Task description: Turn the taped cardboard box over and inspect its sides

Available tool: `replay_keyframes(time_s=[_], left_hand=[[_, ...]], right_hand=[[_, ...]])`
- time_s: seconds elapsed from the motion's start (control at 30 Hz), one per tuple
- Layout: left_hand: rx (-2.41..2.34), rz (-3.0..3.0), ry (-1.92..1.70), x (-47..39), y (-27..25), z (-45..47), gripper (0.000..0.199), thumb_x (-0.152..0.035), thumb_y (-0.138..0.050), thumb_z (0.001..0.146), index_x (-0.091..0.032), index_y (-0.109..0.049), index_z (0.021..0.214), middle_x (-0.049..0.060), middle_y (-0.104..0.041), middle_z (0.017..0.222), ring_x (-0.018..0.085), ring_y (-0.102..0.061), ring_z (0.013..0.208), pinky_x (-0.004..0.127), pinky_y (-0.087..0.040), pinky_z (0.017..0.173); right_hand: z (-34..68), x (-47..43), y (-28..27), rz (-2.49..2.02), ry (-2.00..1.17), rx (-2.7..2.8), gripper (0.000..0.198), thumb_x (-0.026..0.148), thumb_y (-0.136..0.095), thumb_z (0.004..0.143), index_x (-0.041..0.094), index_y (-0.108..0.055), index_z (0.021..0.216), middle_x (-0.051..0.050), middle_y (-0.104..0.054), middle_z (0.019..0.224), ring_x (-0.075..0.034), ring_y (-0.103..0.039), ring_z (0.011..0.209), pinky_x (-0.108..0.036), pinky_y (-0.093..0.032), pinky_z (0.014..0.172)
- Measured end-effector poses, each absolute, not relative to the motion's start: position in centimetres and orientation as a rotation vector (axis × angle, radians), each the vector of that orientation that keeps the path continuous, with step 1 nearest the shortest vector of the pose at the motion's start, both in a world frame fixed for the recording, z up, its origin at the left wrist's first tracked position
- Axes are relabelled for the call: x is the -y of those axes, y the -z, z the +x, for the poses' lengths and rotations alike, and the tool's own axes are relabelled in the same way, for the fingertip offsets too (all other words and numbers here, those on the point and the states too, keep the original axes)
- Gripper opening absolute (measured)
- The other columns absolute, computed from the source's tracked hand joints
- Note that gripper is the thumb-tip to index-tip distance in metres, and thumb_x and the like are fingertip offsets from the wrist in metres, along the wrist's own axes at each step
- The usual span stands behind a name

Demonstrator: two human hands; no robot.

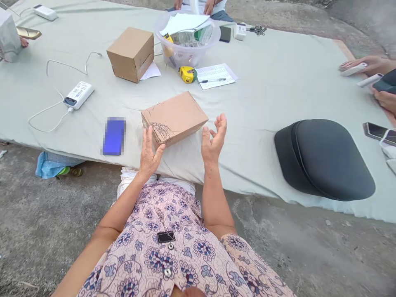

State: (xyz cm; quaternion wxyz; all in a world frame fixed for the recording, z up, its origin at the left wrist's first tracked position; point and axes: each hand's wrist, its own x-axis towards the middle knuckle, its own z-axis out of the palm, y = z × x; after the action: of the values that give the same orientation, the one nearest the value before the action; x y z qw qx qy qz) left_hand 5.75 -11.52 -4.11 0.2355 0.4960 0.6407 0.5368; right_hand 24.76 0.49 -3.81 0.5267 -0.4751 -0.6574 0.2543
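A closed brown cardboard box (181,115) with black scribbled lines on its top and near corner lies on the cloth-covered table in front of me. My left hand (150,153) is at the box's near left corner, fingers extended and apart; whether it touches the cardboard I cannot tell. Just off the right end of the box, my right hand (214,140) is raised with the palm turned inward and the fingers loosely spread, holding nothing. To the left of the box lies a blue pixelated rectangle (114,137).
Behind are another cardboard box (131,53), a tape measure (187,74), a paper sheet with a pen (216,76) and a filled plastic basin (188,49). A white power bank (78,95) with cable lies left, a black padded object (324,159) right. Other people's hands show at the edges.
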Motion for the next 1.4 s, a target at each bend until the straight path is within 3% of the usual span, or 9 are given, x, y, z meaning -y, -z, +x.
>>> replay_keyframes(time_s=[0.13, 0.27, 0.53, 0.7, 0.83, 0.93, 1.13, 1.3, 1.4], left_hand=[[-1.734, 1.359, -1.495, 10.6, 4.4, 6.2, 0.070, -0.062, -0.052, 0.093, -0.033, -0.034, 0.154, 0.008, -0.021, 0.169, 0.025, -0.010, 0.159, 0.048, -0.023, 0.126], [-1.804, 1.350, -1.507, 10.2, 4.2, 6.0, 0.069, -0.064, -0.054, 0.091, -0.027, -0.043, 0.148, 0.012, -0.029, 0.165, 0.027, -0.017, 0.158, 0.047, -0.023, 0.127], [-1.950, 1.196, -1.591, 9.9, 3.0, 6.4, 0.078, -0.059, -0.082, 0.070, -0.026, -0.052, 0.134, 0.010, -0.053, 0.147, 0.030, -0.036, 0.149, 0.046, -0.030, 0.124], [-1.885, 1.165, -1.578, 9.6, 2.9, 5.5, 0.074, -0.061, -0.080, 0.071, -0.029, -0.053, 0.132, 0.008, -0.053, 0.147, 0.030, -0.039, 0.147, 0.047, -0.032, 0.123], [-1.804, 1.194, -1.554, 9.2, 2.7, 4.0, 0.074, -0.064, -0.077, 0.072, -0.027, -0.053, 0.132, 0.010, -0.052, 0.147, 0.031, -0.043, 0.144, 0.047, -0.031, 0.123], [-1.685, 1.230, -1.540, 8.7, 2.7, 2.6, 0.079, -0.065, -0.075, 0.074, -0.027, -0.048, 0.138, 0.010, -0.047, 0.151, 0.031, -0.039, 0.147, 0.047, -0.030, 0.124], [-1.428, 1.207, -1.398, 7.6, 2.5, -0.8, 0.104, -0.061, -0.080, 0.070, -0.034, -0.026, 0.154, 0.014, -0.044, 0.154, 0.034, -0.047, 0.142, 0.052, -0.037, 0.119], [-1.451, 1.297, -1.265, 7.2, 2.3, -2.6, 0.098, -0.058, -0.081, 0.071, -0.030, -0.034, 0.152, 0.013, -0.041, 0.158, 0.035, -0.036, 0.149, 0.052, -0.031, 0.123], [-1.446, 1.322, -1.237, 7.1, 2.5, -2.9, 0.093, -0.056, -0.080, 0.073, -0.028, -0.038, 0.151, 0.012, -0.041, 0.157, 0.035, -0.039, 0.147, 0.051, -0.032, 0.123]], right_hand=[[24.5, -2.0, 4.8, -1.102, -0.611, 1.747, 0.068, 0.057, -0.042, 0.099, 0.031, -0.017, 0.157, -0.016, -0.036, 0.156, -0.029, -0.042, 0.145, -0.053, -0.049, 0.108], [23.2, 0.8, 4.8, -1.136, -0.491, 1.740, 0.087, 0.063, -0.060, 0.088, 0.032, -0.017, 0.157, -0.018, -0.038, 0.151, -0.033, -0.041, 0.143, -0.062, -0.046, 0.109], [21.6, 4.8, 3.0, -1.297, -0.571, 1.617, 0.105, 0.066, -0.077, 0.071, 0.025, -0.026, 0.152, -0.022, -0.033, 0.149, -0.042, -0.025, 0.148, -0.069, -0.039, 0.112], [22.5, 3.8, 3.6, -1.246, -0.612, 1.583, 0.090, 0.065, -0.073, 0.076, 0.028, -0.033, 0.148, -0.018, -0.045, 0.142, -0.038, -0.041, 0.137, -0.062, -0.046, 0.108], [24.1, 3.3, 4.3, -1.259, -0.670, 1.564, 0.072, 0.057, -0.067, 0.086, 0.027, -0.041, 0.146, -0.011, -0.060, 0.116, -0.026, -0.061, 0.107, -0.045, -0.058, 0.090], [24.9, 3.7, 4.3, -1.237, -0.737, 1.546, 0.058, 0.052, -0.063, 0.091, 0.026, -0.049, 0.141, -0.006, -0.064, 0.100, -0.019, -0.063, 0.087, -0.036, -0.061, 0.080], [25.8, 5.0, 3.7, -1.173, -0.961, 1.629, 0.078, 0.055, -0.072, 0.084, 0.026, -0.041, 0.150, -0.002, -0.064, 0.087, -0.019, -0.062, 0.077, -0.036, -0.061, 0.072], [27.6, 3.8, 2.9, -1.209, -1.020, 1.853, 0.110, 0.066, -0.080, 0.068, 0.031, -0.027, 0.157, -0.010, -0.065, 0.121, -0.025, -0.066, 0.098, -0.042, -0.060, 0.084], [28.4, 1.7, 2.2, -1.224, -0.934, 1.943, 0.122, 0.068, -0.084, 0.061, 0.037, -0.019, 0.159, -0.014, -0.040, 0.157, -0.034, -0.053, 0.133, -0.051, -0.055, 0.100]])
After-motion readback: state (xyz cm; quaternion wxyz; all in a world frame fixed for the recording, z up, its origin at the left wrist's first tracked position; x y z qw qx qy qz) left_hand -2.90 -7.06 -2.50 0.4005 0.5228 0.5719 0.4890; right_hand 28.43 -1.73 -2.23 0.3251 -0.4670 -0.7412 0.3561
